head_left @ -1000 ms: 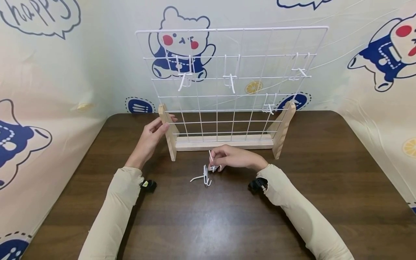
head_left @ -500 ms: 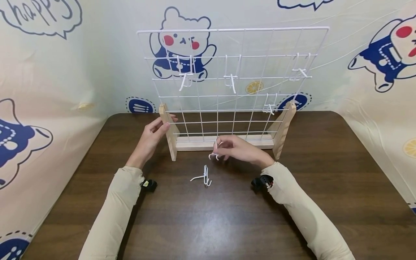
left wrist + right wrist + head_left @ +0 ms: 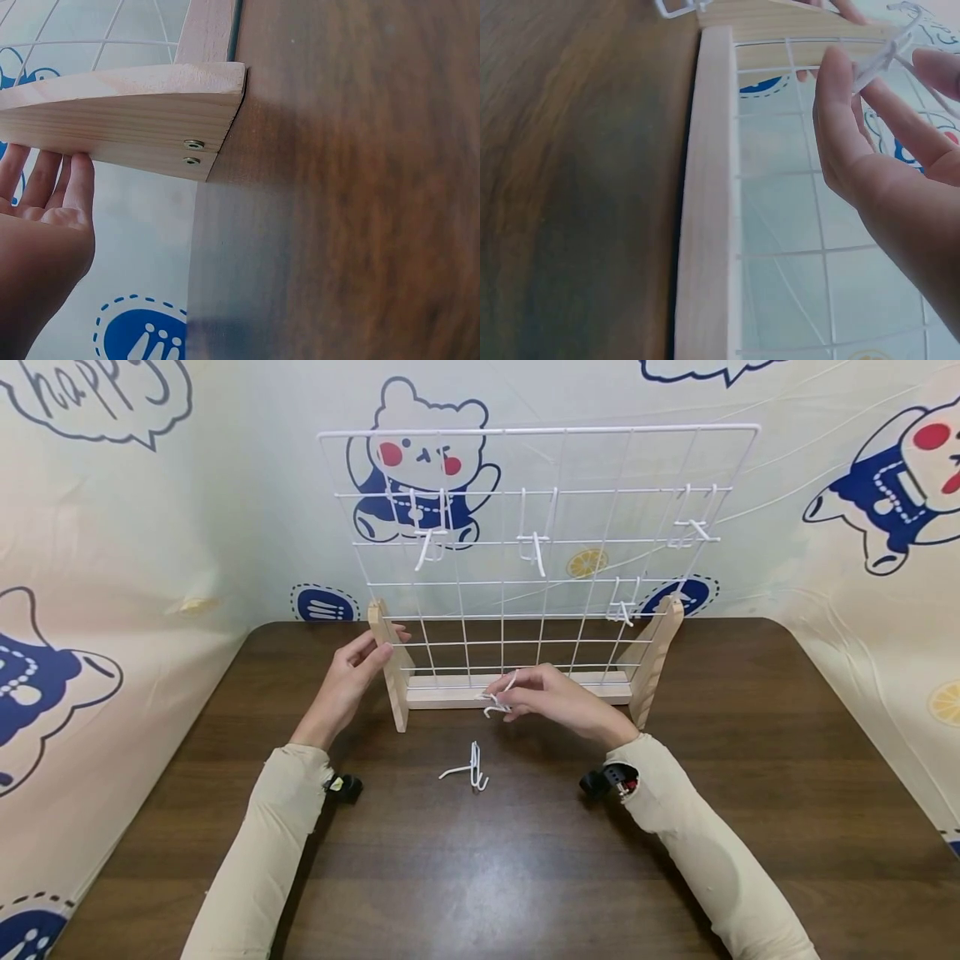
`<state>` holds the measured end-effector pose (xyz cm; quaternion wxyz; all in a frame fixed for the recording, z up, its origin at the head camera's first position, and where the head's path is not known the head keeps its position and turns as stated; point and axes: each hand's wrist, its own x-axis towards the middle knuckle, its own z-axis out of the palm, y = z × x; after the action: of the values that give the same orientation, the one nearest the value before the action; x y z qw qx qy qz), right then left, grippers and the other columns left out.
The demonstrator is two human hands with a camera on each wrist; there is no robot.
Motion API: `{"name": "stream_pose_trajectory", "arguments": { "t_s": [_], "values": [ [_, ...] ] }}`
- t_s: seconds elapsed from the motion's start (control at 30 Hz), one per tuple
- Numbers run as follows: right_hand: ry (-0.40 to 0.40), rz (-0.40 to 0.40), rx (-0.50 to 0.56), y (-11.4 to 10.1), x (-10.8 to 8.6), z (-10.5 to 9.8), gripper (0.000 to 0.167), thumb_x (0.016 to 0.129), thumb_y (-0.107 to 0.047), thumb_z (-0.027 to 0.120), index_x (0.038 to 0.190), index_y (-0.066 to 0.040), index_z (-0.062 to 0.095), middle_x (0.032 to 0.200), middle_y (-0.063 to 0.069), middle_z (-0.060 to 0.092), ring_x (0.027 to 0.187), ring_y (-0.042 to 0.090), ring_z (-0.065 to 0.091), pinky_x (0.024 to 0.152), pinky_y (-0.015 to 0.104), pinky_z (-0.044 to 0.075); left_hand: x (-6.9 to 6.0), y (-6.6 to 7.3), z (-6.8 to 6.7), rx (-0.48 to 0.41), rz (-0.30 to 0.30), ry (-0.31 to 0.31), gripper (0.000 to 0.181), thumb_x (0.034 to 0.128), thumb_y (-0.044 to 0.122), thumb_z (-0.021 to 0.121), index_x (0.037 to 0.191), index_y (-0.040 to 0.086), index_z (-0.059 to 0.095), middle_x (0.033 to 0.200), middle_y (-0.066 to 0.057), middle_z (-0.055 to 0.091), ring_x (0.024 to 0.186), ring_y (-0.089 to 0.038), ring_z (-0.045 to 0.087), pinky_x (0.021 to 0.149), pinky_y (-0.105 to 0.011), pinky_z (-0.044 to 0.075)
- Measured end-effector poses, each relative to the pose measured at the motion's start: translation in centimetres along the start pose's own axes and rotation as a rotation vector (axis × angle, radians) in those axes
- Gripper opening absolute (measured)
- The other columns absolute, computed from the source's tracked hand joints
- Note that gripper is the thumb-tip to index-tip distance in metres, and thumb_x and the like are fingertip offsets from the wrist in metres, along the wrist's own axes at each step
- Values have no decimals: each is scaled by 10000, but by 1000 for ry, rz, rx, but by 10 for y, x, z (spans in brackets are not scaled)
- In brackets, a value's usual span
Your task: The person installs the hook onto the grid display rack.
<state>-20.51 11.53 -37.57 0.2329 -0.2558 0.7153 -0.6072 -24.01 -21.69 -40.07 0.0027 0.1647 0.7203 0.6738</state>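
Observation:
A white wire grid rack (image 3: 521, 583) stands upright between wooden side supports. My left hand (image 3: 347, 672) grips the left wooden support (image 3: 392, 681), thumb in front and fingertips behind; in the left wrist view its fingers touch the edge of that board (image 3: 127, 120). Just in front of the rack's lower wooden bar, my right hand (image 3: 555, 697) pinches a white wire hook (image 3: 495, 705). The right wrist view has this hook (image 3: 877, 66) between thumb and fingers, off the grid. Another wire hook (image 3: 475, 768) lies on the table below the right hand.
Several white hooks hang on the grid, among them one at upper left (image 3: 426, 545), one at upper middle (image 3: 536, 550) and one at lower right (image 3: 621, 612). The brown table (image 3: 480, 877) reaches back to a printed cloth (image 3: 247, 485).
My right hand has lifted the hook from beside the loose one and brought it up toward the rack, turning it in the fingers. The left hand keeps its place on the support.

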Motion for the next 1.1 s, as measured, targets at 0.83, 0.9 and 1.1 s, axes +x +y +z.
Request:
{"name": "stream_pose_trajectory", "arguments": {
  "t_s": [0.83,0.9,1.1],
  "values": [
    [412,-333,94,-26,-9,2,144,891,50,694,1028,78,663,918,112,754,785,282,709,726,379,589,0,-3,0,-22,0,1,383,1027,275,562,1374,112,575,1399,-189,544,1356,-348,428,1167,-485,276],
    [439,-347,128,-24,-7,1,148,883,79,685,1027,90,652,914,121,754,795,307,722,744,397,593,0,-3,0,-34,6,1,371,1028,267,561,1367,119,582,1401,-198,539,1361,-369,416,1167,-479,278],
    [517,-404,180,-18,-3,-2,181,882,124,657,1060,144,633,919,182,744,815,280,736,757,402,592,1,-1,1,-42,1,-2,417,1024,265,568,1391,69,550,1404,-196,537,1367,-365,413,1172,-481,267]
  ]
}}
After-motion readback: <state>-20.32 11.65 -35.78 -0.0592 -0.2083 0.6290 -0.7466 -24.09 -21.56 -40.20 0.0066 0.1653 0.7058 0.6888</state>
